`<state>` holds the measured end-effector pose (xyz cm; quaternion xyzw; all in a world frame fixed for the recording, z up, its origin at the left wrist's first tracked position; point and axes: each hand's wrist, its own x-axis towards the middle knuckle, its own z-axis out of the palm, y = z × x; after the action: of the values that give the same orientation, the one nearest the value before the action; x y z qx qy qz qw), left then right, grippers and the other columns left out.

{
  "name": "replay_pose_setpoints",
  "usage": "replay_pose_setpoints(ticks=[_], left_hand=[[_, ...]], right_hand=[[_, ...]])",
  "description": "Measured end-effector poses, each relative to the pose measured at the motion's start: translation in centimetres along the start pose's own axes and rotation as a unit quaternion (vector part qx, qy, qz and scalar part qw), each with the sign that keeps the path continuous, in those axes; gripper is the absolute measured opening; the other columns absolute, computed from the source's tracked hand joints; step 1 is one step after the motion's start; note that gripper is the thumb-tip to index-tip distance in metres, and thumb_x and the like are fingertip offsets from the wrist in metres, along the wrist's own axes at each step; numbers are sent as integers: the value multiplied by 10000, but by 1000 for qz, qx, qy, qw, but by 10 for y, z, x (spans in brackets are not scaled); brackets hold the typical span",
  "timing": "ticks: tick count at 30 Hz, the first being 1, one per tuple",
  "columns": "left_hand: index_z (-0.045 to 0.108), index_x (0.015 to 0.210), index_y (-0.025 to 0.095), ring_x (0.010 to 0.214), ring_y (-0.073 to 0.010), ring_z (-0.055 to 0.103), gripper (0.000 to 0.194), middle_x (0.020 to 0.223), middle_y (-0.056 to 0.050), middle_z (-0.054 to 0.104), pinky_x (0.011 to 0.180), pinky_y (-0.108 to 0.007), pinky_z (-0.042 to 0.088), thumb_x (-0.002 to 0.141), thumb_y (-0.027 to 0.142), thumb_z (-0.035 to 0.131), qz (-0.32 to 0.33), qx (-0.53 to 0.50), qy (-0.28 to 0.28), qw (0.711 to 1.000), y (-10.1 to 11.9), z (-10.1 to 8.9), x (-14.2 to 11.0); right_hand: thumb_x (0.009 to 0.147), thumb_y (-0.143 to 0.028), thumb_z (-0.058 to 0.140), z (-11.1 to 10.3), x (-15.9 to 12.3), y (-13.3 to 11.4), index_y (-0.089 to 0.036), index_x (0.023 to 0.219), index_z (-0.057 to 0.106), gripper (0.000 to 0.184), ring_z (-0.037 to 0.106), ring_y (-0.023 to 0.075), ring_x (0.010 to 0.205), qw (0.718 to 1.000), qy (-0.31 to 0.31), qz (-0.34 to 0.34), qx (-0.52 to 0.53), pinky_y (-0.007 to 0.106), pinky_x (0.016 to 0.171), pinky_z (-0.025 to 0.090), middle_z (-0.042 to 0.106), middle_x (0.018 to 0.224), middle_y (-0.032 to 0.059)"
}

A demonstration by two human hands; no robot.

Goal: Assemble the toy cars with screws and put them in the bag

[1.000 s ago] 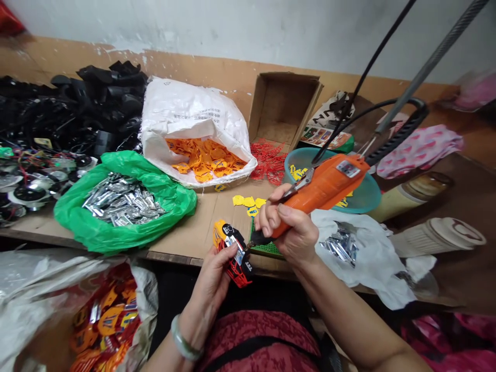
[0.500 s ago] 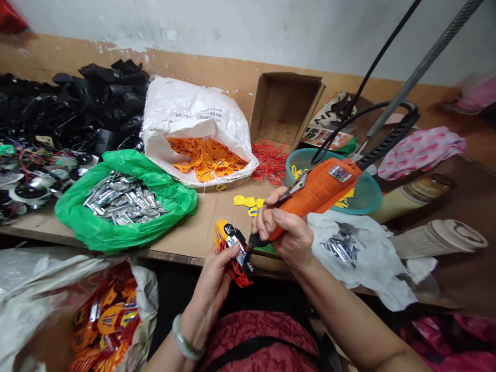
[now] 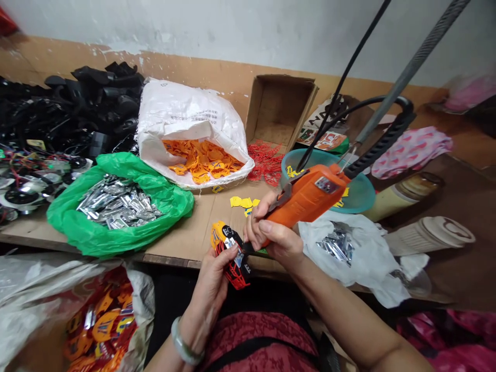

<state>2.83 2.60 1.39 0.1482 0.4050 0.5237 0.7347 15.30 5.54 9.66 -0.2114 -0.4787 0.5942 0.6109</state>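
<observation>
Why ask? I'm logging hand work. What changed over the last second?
The right hand brought the orange electric screwdriver leftward, its black tip nearer the yellow, black and red piece in the left hand. Nothing was taken or let go. The left hand's hold stayed.

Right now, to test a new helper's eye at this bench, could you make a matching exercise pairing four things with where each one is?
Things:
1. orange electric screwdriver
2. silver pieces
3. red-and-black piece
4. orange tags

Places:
A. left hand
B. green plastic bag
C. right hand
D. white sack

Right pairs: 1-C, 2-B, 3-A, 4-D.
</observation>
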Motion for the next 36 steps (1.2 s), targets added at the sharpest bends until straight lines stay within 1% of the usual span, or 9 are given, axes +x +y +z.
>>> replay_pose_setpoints(ticks=[6,12,15,18,20,24,28,31,36], left_hand=[[708,937,103,665,-143,648,477,781,-45,728,636,-240,528,591,329,945,2,27,-10,1000,0,-6,-1],[665,943,136,603,-134,625,493,732,-11,703,577,-244,540,598,346,948,53,49,28,997,4,-22,0],[676,1004,146,651,-153,662,480,780,-24,729,591,-248,560,644,342,925,49,15,27,998,9,-26,-2],[707,1051,143,794,-207,721,419,912,-76,772,682,-297,605,715,332,869,17,-62,10,998,13,-28,-6],[730,1045,134,870,-229,732,374,976,-100,783,749,-324,617,734,306,847,1,-109,-5,994,15,-28,-9],[751,1026,148,891,-222,735,322,1011,-99,790,797,-325,613,748,273,854,4,-119,-18,993,15,-30,-11],[754,1067,117,838,-225,738,430,976,-124,797,770,-320,609,728,345,890,-3,-82,-48,995,14,-37,-11],[762,1011,89,756,-211,731,475,888,-128,796,724,-302,603,679,390,920,-7,-77,-52,996,15,-42,-11],[717,1000,100,693,-190,714,510,842,-104,777,676,-303,605,629,361,949,6,-92,-40,995,15,-44,-13]], right_hand=[[778,-356,697,-7,8,0,-233,911,553,232,435,115,376,1000,-11,8,16,278,499,454,466,473,-108],[776,-381,730,-49,39,-16,-223,957,602,273,550,143,516,982,116,-26,-146,303,576,509,565,630,-61],[770,-382,753,-72,42,-19,-224,1093,607,389,659,220,911,916,191,-110,-335,384,851,534,670,1000,41],[845,-340,687,-84,32,-14,-222,1260,535,457,567,265,1192,797,278,-254,-472,444,1022,458,590,1257,104],[935,-301,562,-86,28,-5,-206,1256,532,336,567,257,1175,761,213,-235,-566,432,1006,465,587,1237,116],[930,-257,596,-89,45,26,-175,1163,638,251,604,250,1086,710,-36,-11,-703,382,962,478,657,1126,111],[812,-270,777,-105,76,59,-110,1012,708,265,599,291,1072,664,-97,81,-737,382,941,464,675,1062,148],[852,-249,753,-116,90,73,-110,914,703,160,610,265,1048,641,-126,127,-746,381,943,462,676,1041,129],[969,-193,576,-111,95,70,-112,967,680,131,618,242,1028,653,-120,154,-732,381,934,465,677,1053,138]])
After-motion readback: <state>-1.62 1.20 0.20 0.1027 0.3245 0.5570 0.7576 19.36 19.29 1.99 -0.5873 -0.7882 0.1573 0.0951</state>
